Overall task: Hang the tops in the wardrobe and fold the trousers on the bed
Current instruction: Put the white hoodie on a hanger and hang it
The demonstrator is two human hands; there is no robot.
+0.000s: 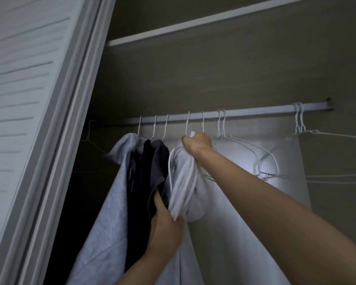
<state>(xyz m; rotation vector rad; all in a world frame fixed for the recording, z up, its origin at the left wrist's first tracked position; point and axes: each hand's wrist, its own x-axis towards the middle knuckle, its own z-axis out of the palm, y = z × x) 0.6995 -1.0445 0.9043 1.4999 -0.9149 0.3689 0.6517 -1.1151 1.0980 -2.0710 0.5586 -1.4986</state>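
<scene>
Inside the wardrobe a white top (184, 182) hangs bunched on a white wire hanger from the rail (245, 112). My right hand (197, 144) grips the top's collar area just under the rail. My left hand (165, 225) holds the bunched lower part of the same white top, with its fingers reaching between it and the dark tops. Left of it hang a dark grey top (158, 161), a black top (140, 182) and a light blue-grey top (115, 192). No trousers or bed are in view.
Several bare white wire hangers (255, 153) hang on the rail to the right, with more at the far right end (299, 124). A white shelf (193, 23) runs above. The louvred sliding door (29, 99) stands at the left.
</scene>
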